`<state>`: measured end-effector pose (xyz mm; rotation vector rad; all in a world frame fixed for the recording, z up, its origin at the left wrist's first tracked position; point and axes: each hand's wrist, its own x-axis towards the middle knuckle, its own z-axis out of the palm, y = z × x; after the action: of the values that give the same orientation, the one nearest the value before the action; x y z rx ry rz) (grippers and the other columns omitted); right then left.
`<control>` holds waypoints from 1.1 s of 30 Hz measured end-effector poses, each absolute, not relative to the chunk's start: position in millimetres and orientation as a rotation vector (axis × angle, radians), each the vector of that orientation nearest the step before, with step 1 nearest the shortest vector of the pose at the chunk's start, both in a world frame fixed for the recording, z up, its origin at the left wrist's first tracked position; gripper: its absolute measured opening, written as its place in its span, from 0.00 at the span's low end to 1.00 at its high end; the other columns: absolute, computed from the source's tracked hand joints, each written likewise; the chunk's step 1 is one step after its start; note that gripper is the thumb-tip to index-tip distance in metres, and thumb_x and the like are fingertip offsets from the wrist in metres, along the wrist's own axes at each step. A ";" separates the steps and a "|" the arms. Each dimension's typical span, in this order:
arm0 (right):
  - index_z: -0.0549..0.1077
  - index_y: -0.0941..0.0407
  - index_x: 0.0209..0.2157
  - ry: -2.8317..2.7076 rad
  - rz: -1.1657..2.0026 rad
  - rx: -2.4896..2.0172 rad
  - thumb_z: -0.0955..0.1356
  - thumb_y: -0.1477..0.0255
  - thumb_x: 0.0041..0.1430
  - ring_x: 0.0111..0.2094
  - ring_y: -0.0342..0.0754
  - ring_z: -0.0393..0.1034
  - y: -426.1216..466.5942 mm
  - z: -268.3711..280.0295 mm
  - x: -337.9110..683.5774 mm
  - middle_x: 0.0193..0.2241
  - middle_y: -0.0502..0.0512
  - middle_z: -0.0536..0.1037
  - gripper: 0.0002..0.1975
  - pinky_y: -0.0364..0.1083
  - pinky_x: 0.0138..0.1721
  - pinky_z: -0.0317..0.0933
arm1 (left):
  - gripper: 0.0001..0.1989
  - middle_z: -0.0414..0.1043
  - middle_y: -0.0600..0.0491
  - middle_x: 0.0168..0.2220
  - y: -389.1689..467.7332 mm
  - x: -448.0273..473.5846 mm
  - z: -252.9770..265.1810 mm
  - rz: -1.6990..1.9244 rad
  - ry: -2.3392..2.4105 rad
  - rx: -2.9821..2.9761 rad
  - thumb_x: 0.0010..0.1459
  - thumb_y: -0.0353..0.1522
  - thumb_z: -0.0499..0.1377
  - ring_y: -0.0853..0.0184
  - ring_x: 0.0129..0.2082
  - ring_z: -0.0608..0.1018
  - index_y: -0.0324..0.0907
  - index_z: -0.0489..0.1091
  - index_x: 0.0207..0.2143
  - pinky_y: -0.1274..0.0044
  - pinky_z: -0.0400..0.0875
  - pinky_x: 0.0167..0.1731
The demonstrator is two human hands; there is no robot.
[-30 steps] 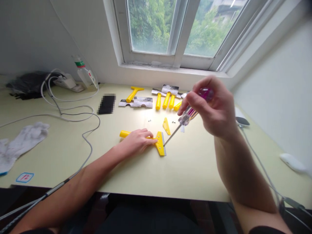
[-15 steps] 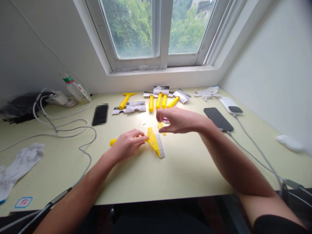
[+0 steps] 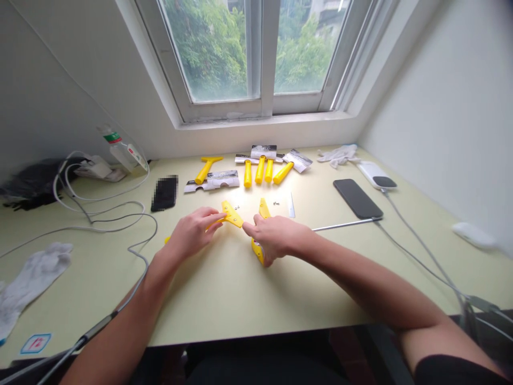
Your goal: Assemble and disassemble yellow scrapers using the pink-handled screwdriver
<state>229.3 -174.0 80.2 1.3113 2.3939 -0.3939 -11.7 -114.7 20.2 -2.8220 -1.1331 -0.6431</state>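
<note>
My left hand point(image 3: 194, 235) is closed round the handle of a yellow scraper point(image 3: 233, 215). Screws show on its flat head; no blade shows along its edge. Just right of that head, my right hand point(image 3: 276, 236) is closed low over the table. From under its wrist the thin metal shaft of a screwdriver point(image 3: 347, 224) runs right. A yellow part point(image 3: 257, 253) with a purple patch pokes out under its fingers; the hand hides the rest. Past the knuckles lies a flat yellow piece point(image 3: 263, 207), partly covered. Loose screws point(image 3: 276, 203) and a blade point(image 3: 292, 205) lie behind.
Several yellow handles point(image 3: 259, 171) with card sleeves lie near the window, left of them another yellow scraper point(image 3: 204, 170). A phone point(image 3: 358, 198) and power bank point(image 3: 377, 175) are at right. Grey cables point(image 3: 150, 262) cross the left side. A white glove point(image 3: 36, 272) lies at left.
The scraper in my left hand has moved left and slightly back. My right hand has come down and nearer. The blade, small screws and screwdriver shaft now show.
</note>
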 end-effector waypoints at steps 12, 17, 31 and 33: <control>0.61 0.56 0.55 2.422 -0.394 1.373 0.72 0.59 0.42 0.31 0.57 0.74 -175.4 87.8 232.2 0.44 0.66 0.71 0.38 0.47 0.24 0.61 | 0.13 0.77 0.50 0.46 -114.1 -12.7 21.6 -0.647 -1.157 -2.805 0.66 0.35 0.55 0.65 0.40 0.79 0.46 0.76 0.48 0.75 0.75 0.37; 0.64 0.53 0.51 2.311 -0.457 1.676 0.72 0.59 0.42 0.36 0.56 0.72 -152.8 103.0 273.1 0.44 0.62 0.72 0.33 0.48 0.28 0.62 | 0.13 0.77 0.50 0.45 -113.1 -14.2 23.2 -0.652 -1.160 -2.785 0.65 0.35 0.56 0.63 0.40 0.79 0.46 0.76 0.48 0.75 0.74 0.35; 0.65 0.53 0.47 2.383 -0.622 1.454 0.76 0.54 0.37 0.38 0.53 0.72 -150.0 92.8 266.7 0.45 0.58 0.70 0.36 0.46 0.31 0.63 | 0.12 0.76 0.50 0.46 -113.2 -14.1 21.1 -0.634 -1.226 -2.786 0.65 0.35 0.57 0.63 0.41 0.78 0.46 0.76 0.48 0.75 0.74 0.36; 0.63 0.54 0.50 2.394 -0.557 1.347 0.75 0.53 0.39 0.35 0.54 0.72 -162.9 86.6 246.8 0.45 0.60 0.69 0.38 0.46 0.29 0.62 | 0.12 0.76 0.50 0.46 -113.3 -13.9 21.7 -0.626 -1.251 -2.775 0.65 0.35 0.56 0.64 0.41 0.78 0.46 0.76 0.48 0.76 0.73 0.35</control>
<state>246.8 -162.9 86.6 1.3472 2.3937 -0.5568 -13.9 -113.3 21.7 -2.7745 -1.2513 -0.6261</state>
